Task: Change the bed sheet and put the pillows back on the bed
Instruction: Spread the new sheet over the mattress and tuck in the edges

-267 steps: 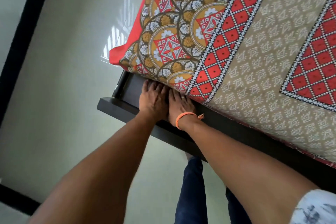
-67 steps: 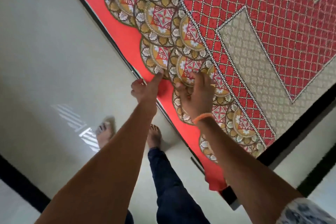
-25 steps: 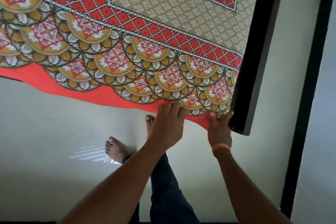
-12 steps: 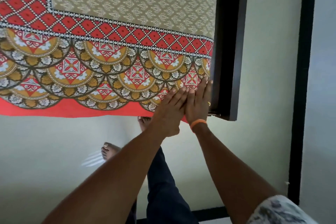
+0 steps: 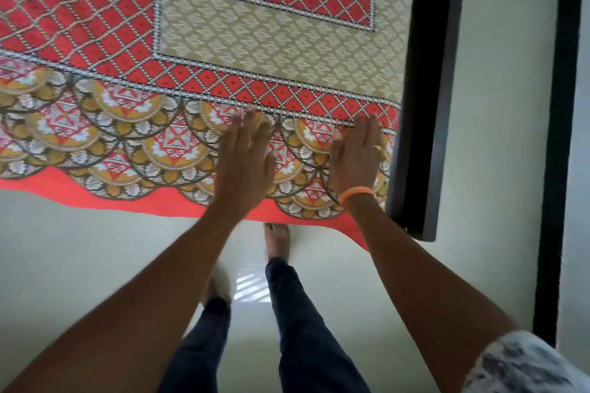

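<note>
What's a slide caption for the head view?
Both hands, left hand and right hand, press flat on the patterned bed sheet.

Patterned bed sheet (image 5: 255, 41) covers dark-framed bed (image 5: 427, 105).

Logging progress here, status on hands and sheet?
Left hand and right hand flat on bed sheet. Red edge overhangs. No pillows visible, nothing obstructing.
</note>
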Motion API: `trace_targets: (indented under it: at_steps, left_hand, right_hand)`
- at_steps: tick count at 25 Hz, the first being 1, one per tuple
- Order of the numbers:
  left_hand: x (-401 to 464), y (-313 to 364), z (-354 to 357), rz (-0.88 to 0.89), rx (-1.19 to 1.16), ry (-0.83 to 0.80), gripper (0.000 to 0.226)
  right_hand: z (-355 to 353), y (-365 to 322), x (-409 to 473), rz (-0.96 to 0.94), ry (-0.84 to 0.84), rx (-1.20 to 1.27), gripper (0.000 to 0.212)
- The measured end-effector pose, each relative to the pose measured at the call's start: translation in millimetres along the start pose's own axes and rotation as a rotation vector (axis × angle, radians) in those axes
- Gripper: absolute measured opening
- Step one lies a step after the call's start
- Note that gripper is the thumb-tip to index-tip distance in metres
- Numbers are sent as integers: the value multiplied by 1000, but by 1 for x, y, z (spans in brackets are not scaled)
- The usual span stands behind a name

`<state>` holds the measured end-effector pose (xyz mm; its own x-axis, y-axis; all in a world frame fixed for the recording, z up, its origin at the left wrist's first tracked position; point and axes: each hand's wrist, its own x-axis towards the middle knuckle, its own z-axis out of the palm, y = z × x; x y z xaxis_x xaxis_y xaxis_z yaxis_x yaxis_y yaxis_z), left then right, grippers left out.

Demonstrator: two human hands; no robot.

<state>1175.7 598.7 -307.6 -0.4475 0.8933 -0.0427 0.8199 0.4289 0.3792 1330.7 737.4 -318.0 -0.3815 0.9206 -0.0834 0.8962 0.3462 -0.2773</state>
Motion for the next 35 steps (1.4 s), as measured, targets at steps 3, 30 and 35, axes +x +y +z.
trace_targets:
  at_steps: [3,30,35]
  left_hand:
    - [-17,-97,-11,-128,210,-118,69]
    - [-126,-305,-96,-1513,-1818,382,20]
    - [-194,-315,-70,-1758,-1373,239,35]
  right_hand:
    - [44,-90,-6,-236,-206,-204,75]
    - [166,-393,-90,-455,-142,-296,80]
    - [174,-400,-143,-982,-187,-418,83]
